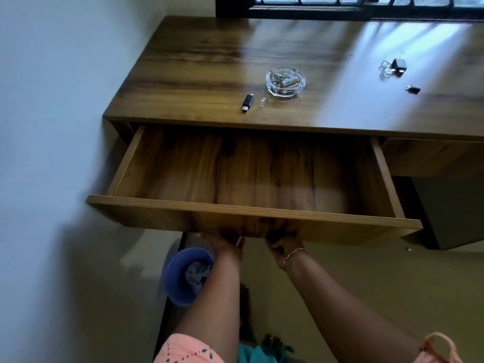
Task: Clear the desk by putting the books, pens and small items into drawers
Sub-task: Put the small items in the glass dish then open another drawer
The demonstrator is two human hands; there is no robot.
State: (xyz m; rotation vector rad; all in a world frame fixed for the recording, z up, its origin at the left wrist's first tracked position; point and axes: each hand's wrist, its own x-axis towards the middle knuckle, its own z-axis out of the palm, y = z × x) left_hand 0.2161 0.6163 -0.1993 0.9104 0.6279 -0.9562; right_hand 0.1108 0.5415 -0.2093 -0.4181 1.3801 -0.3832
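Wide wooden table [209,53] under a window, its left drawer [251,176] drawn fully out and showing bare boards inside. Both hands tucked under the drawer's front panel [183,218] — left hand [225,243] and right hand [281,246] close together near its middle, fingers curled up behind the lower edge and hidden, so how firmly each grip was closed could not be told; nothing else held. Beyond the drawer, well apart from either hand: a glass dish [285,82] of batteries, a black USB stick [247,102] with its long axis running roughly away from the person, a small clear cap [262,102] just beside it. Farther right, a dark little block with clear clips [392,68] and a tiny dark piece [413,89]. Stick and dish lay straight ahead, up and over the open drawer — about level between the hands, the right perhaps slightly nearer the dish. Judged next: release the panel, reach forward.
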